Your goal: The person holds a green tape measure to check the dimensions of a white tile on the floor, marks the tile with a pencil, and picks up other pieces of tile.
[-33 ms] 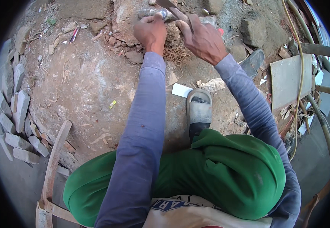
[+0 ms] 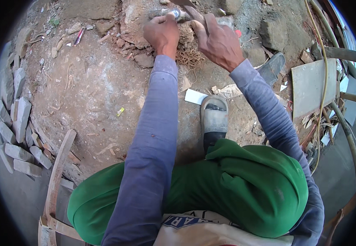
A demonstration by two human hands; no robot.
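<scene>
My left hand is closed, fingertips pinched against a grey, rounded piece with a shiny end; its kind is hard to make out. That piece lies over a rough reddish-brown stone block. Close by on the right, my right hand wraps around the wooden handle of a tool with a flat dark metal blade. The blade runs up to the top edge of the picture, partly cut off. Below and between my hands sits a tangle of brown string.
Grey stone pieces are stacked at left, beside a curved wooden bar. A sandal is on my foot; a loose dark sandal lies farther right. A grey board, yellow hose and large rock are at right.
</scene>
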